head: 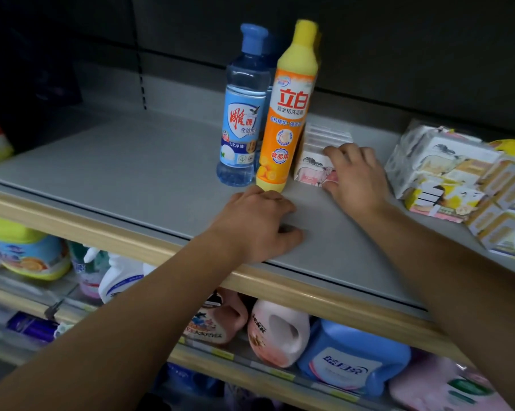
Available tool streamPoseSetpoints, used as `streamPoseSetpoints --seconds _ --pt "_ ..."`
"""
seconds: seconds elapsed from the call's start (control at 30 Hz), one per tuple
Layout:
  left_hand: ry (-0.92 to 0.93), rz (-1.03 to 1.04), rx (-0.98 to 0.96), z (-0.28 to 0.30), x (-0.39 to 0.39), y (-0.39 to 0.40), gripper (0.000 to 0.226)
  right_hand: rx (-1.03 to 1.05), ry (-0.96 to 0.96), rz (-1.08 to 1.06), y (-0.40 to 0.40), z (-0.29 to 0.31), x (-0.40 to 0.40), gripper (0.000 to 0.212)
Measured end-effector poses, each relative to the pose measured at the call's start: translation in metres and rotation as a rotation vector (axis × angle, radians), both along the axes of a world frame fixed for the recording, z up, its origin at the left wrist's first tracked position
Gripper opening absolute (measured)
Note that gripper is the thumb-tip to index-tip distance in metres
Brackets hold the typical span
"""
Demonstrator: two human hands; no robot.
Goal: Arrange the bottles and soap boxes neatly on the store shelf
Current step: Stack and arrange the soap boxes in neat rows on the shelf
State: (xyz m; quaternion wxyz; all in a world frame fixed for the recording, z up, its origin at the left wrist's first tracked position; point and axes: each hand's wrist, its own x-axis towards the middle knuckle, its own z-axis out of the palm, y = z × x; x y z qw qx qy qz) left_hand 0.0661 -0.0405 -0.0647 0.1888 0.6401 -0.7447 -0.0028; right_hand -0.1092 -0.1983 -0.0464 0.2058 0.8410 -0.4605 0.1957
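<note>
On the grey shelf (pixel 132 161), near its middle, two bottles stand upright and close together: a clear blue bottle (pixel 243 114) on the left and an orange bottle (pixel 287 120) with a yellow top on the right, touching or almost touching each other. Just to the right of the orange bottle stands a row of soap boxes (pixel 312 161), one behind the other. The right hand (pixel 354 176) reaches forward with the arm stretched over the shelf edge; its fingers (pixel 336 152) are bent around the front soap box and hold it from the right side and from the top. The left hand (pixel 256 221) lies on the shelf with the palm down, just in front of the orange bottle; its fingers are loosely bent and hold nothing, and the knuckles are very near the bottle's base. Further right lies a loose pile of soap packs (pixel 452 176), some of them tilted. On the lower shelf stand detergent jugs (pixel 348 360) in pink and blue.
</note>
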Motion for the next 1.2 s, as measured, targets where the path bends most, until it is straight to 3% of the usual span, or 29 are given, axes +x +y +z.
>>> streamPoseSetpoints --seconds 0.4,0.6,0.73,0.93,1.2 --pt "0.009 -0.010 -0.020 -0.001 0.002 -0.002 0.055 0.110 -0.010 -0.012 0.012 0.009 -0.002 0.063" --pt "0.004 0.003 0.025 0.007 -0.002 0.005 0.061 0.248 -0.201 0.008 0.057 0.010 -0.042 0.060" --pt "-0.008 0.008 0.018 0.011 -0.009 0.009 0.051 0.354 -0.265 -0.073 0.090 0.003 -0.099 0.057" --pt "0.225 -0.047 -0.062 0.019 -0.053 0.001 0.048 0.451 -0.291 -0.291 0.114 0.000 -0.190 0.059" --pt "0.290 -0.107 -0.162 0.023 -0.139 -0.048 0.041 0.487 -0.212 -0.387 0.116 -0.014 -0.220 0.059"
